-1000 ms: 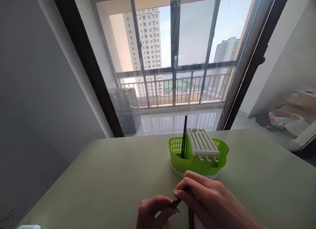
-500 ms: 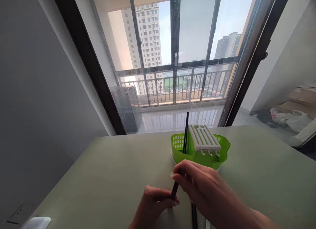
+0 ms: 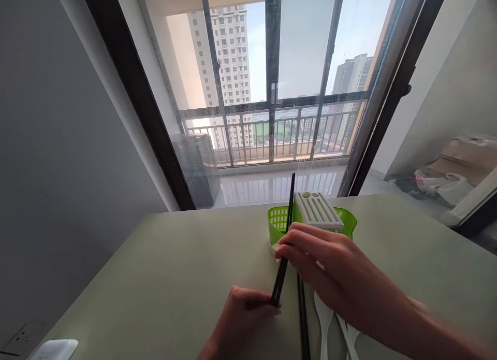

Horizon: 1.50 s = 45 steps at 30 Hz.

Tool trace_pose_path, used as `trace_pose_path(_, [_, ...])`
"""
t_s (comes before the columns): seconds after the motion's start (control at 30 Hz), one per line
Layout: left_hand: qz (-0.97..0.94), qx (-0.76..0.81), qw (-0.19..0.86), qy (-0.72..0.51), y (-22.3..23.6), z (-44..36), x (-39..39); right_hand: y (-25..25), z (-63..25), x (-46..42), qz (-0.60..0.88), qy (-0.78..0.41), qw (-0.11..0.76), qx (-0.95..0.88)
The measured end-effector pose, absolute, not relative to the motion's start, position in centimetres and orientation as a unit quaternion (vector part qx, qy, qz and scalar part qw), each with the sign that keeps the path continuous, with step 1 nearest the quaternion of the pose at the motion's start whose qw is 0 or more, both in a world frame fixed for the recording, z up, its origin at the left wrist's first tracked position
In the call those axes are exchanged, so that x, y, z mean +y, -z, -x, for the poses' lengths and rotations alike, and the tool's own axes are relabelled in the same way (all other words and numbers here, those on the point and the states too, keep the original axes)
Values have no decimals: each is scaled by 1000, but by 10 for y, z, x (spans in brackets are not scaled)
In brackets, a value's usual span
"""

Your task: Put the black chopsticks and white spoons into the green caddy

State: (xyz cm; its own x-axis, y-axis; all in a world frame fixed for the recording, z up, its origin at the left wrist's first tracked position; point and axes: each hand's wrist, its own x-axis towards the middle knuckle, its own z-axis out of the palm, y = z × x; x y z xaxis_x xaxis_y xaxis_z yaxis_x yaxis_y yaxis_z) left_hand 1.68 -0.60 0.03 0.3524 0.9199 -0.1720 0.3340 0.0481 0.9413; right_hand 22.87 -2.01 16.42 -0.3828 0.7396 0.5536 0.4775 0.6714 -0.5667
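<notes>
Right hand [image 3: 326, 267] shifts toward far edge of table [image 3: 186, 261], nearer basket [image 3: 275, 236]; it and left hand [image 3: 248, 316] pinch chopsticks [image 3: 280, 282], fingers closed, more shaft bared.

A pale table [image 3: 174, 277] bears a green basket [image 3: 274, 232] on a white base [image 3: 272, 246] far right of centre, dark chopsticks [image 3: 303, 324] and white utensils [image 3: 323, 318] nearer, a white object [image 3: 58, 348] near left.

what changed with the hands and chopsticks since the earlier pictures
The right hand moved forward, away from the left hand and toward the green basket, so more of the held chopsticks shows between them. A white spoon now shows more clearly beside the right hand. Both hands still grip the held chopsticks; the standing chopsticks stay in the basket.
</notes>
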Motion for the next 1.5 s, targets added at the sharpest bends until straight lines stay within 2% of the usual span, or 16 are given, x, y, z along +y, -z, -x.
trace_pose_path(0.23, [-587,457,574,-343,19,-14,0,-229,-269,1,453,12,492,-743])
trace_pose_path(0.4, [-608,440,568,-336,16,-16,0,-227,-271,45,463,95,450,-758])
trace_pose_path(0.6, [-616,428,569,-338,17,-16,0,-182,-266,103,528,-54,352,-771])
trace_pose_path(0.7, [-616,428,571,-334,18,-16,0,-165,-267,120,540,-125,331,-764])
trace_pose_path(0.87, [-607,428,580,-334,18,-16,0,-150,-273,134,548,-164,317,-756])
trace_pose_path(1.0, [-610,430,576,-332,18,-16,0,-145,-276,141,563,-146,306,-754])
trace_pose_path(1.27, [-614,438,569,-327,17,-16,1,-155,-275,124,585,30,345,-733])
trace_pose_path(1.33, [-617,441,566,-323,16,-16,1,-160,-271,102,572,26,335,-749])
trace_pose_path(1.5, [-630,435,558,-320,12,-17,0,-147,-256,26,523,-24,250,-814])
